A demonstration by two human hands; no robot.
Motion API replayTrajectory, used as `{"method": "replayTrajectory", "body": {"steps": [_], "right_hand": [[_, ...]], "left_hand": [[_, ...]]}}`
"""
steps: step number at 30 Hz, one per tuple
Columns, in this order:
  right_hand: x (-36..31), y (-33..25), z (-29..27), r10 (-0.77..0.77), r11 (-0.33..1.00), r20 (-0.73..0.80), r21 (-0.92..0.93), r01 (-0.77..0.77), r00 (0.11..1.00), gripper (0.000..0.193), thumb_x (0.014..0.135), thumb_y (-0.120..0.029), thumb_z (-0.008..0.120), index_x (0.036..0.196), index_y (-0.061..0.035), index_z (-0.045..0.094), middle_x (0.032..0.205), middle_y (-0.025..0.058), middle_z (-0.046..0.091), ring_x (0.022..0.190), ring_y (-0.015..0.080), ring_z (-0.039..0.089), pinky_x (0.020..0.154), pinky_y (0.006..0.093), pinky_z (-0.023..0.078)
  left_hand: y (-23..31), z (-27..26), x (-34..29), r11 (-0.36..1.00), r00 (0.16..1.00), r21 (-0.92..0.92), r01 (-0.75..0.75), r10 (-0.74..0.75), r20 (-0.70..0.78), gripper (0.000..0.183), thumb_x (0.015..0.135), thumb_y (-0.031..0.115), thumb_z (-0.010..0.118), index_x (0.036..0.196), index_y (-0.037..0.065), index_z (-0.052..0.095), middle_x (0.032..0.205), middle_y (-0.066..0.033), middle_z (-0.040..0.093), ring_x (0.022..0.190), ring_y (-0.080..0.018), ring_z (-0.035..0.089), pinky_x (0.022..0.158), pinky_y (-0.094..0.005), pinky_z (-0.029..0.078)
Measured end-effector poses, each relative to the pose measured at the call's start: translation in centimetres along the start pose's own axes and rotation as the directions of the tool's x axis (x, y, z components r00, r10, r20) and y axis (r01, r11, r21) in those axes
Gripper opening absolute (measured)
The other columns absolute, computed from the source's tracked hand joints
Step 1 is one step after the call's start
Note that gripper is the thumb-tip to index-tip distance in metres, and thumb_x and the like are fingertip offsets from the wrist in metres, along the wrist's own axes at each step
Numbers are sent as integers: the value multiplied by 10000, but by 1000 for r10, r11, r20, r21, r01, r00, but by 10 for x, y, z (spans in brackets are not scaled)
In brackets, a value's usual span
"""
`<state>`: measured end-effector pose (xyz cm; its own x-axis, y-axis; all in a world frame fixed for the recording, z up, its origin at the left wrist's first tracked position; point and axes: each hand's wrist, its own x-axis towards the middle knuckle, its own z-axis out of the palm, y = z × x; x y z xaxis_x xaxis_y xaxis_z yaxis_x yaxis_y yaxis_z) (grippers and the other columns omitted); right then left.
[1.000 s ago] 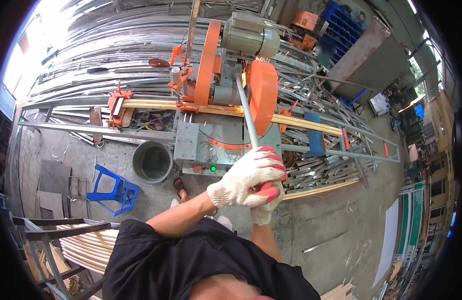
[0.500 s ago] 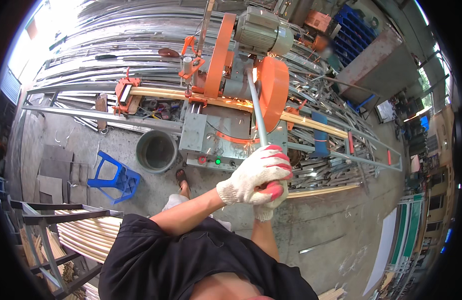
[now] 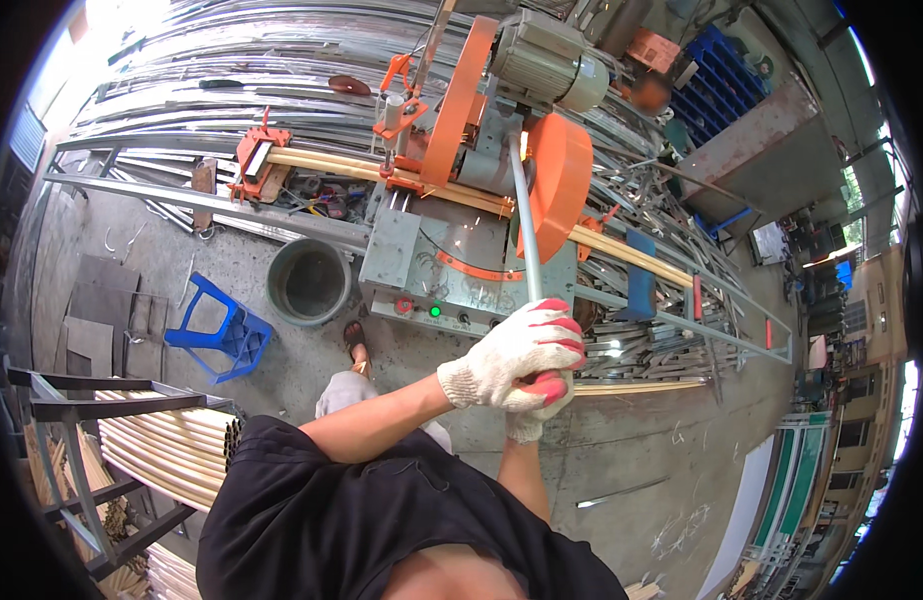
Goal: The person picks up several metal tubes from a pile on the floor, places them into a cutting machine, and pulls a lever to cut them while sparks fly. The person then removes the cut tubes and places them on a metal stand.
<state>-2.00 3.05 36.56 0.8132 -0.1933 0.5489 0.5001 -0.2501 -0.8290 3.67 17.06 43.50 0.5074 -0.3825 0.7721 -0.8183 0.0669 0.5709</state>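
Note:
Both my hands wear white knitted gloves with pink-red coated fingers. My left hand (image 3: 513, 352) is closed around the end of a grey lever handle (image 3: 525, 215), in front of my right hand (image 3: 529, 424). My right hand is closed on the same end, partly hidden by the left. The lever belongs to a cut-off saw (image 3: 455, 100) with orange guards (image 3: 559, 185) and a grey motor (image 3: 546, 62). Pale yellow metal tubes (image 3: 326, 165) lie across the saw bed under the guards and extend to the right. An orange clamp (image 3: 259, 163) sits at their left end.
A dark round bucket (image 3: 309, 283) and a blue plastic stool (image 3: 221, 328) stand left of the saw. Pale tubes (image 3: 161, 450) rest on a metal rack at lower left. Long metal bars (image 3: 211, 60) are piled behind the saw. A green light (image 3: 435, 311) glows on its front.
The orange sparks around the blade guard have dwindled to a few specks. Both hands stay on the lever, nearly in place. The view has shifted slightly.

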Motion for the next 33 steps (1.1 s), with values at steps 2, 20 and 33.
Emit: {"method": "replayTrajectory", "body": {"steps": [2,20,33], "right_hand": [[-2,0,0,25,999,-4,41,-25,1000,447,951,-403,648,1122,10,663,1052,66,689,904,185,676,768,336,533],[-18,-5,-2,2,999,8,-35,-2,1000,362,928,-359,695,1037,-16,729,975,78,747,873,210,724,769,355,562],[76,-46,26,-311,950,149,62,305,939,458,1040,-445,530,797,-59,572,903,151,686,1012,375,663,1114,608,400]], "left_hand": [[0,1,-3,1000,1000,5,-1,1,0,513,753,304,706,1202,58,667,1235,-168,653,1256,-413,571,1171,-624,339],[-19,19,-38,997,999,-66,-35,37,17,460,877,374,633,1203,53,672,1221,-159,653,1237,-417,585,1164,-647,330],[-23,-66,-48,990,989,2,138,-138,-49,682,836,349,751,1388,6,547,1422,-218,556,1367,-434,495,1176,-577,341]]}}
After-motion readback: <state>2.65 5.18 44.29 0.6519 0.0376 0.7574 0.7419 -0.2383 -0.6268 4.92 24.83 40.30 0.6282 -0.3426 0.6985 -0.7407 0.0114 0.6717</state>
